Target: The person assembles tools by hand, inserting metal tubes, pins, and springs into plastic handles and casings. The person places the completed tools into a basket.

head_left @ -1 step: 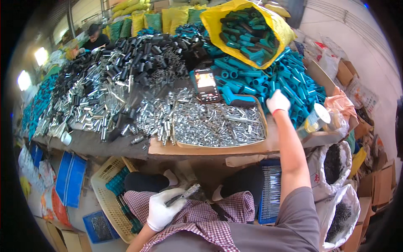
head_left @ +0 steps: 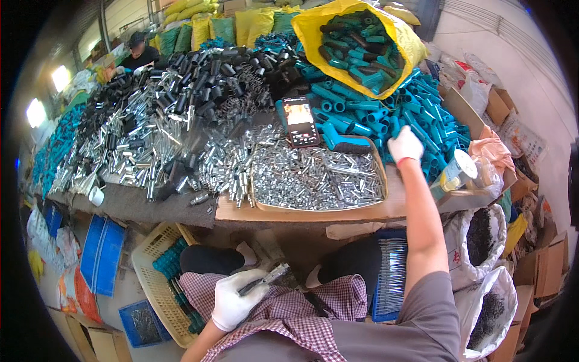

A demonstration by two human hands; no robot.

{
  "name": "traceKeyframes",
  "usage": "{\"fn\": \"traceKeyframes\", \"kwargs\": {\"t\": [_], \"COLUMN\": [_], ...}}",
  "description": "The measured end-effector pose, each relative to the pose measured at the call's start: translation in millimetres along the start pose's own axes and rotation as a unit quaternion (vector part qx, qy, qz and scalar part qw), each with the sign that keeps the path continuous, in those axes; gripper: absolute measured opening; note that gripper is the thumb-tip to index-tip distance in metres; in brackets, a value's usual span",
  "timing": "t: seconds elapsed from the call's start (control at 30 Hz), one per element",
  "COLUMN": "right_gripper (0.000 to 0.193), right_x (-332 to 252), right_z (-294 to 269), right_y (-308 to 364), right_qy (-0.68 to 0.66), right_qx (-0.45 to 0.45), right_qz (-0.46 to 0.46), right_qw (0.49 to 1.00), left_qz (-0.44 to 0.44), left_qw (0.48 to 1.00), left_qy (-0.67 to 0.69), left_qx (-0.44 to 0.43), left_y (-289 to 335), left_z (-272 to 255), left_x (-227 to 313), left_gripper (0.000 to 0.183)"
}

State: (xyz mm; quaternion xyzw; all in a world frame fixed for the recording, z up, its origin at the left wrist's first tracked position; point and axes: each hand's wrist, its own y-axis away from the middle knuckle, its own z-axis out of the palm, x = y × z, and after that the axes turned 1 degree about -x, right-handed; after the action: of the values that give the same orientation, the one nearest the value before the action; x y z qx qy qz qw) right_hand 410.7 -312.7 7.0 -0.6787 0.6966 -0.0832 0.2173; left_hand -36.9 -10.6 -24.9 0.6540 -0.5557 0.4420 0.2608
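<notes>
In a white glove, my left hand (head_left: 237, 300) is closed around a short silvery metal part (head_left: 276, 273) with a dark section, held low over my checked apron (head_left: 301, 335). My right hand (head_left: 405, 146), also gloved, reaches out to the near edge of a heap of teal tubular plastic handles (head_left: 422, 114). Its fingers are curled against one upright teal handle (head_left: 394, 127); the fingertips are partly hidden. Left of this hand lies a teal and black drill-shaped housing (head_left: 345, 143), behind a shallow tray (head_left: 319, 209) of small metal pieces.
A phone (head_left: 300, 122) leans behind the tray. A yellow sack (head_left: 416, 48) of teal handles lies beyond. Metal and black parts (head_left: 163, 120) cover the left table. A white cup (head_left: 463, 164) stands far right. Below are a cream basket (head_left: 145, 265), a blue rod tray (head_left: 377, 301) and white sacks (head_left: 506, 289).
The view has shifted slightly. My right hand is still at the teal handles, its fingers moved a little; my left hand keeps the metal part in the same place.
</notes>
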Motion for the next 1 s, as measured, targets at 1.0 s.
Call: {"fn": "traceKeyframes", "kwargs": {"t": [1.0], "right_gripper": [0.06], "right_x": [-72], "right_z": [-105], "right_y": [268], "right_qy": [-0.393], "right_qx": [-0.57], "right_qz": [-0.236], "right_qw": [0.681], "left_qz": [0.109], "left_qw": [0.98], "left_qy": [-0.049], "left_qx": [-0.159], "left_y": [-9], "left_z": [-30], "left_x": [-12], "left_gripper": [0.031]}}
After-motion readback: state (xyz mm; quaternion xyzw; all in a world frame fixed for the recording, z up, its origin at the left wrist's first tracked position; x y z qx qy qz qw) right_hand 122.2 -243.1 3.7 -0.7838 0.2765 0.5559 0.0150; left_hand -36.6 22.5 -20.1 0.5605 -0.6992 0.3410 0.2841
